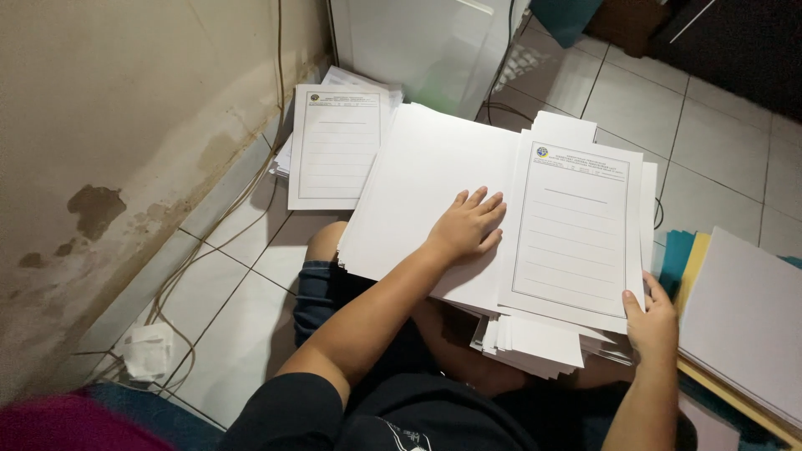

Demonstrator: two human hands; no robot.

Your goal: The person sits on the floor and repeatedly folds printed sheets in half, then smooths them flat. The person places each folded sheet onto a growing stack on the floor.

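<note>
A thick stack of white paper rests on my lap. My left hand lies flat, fingers spread, on a blank white sheet spread over the stack's left side. My right hand pinches the lower right corner of a printed form sheet with a lined box and a small round emblem, lying on the stack's right side.
Another pile of the same printed forms lies on the tiled floor by the stained wall. Cables run along the wall. Coloured and white sheets sit at the right. A crumpled tissue lies lower left.
</note>
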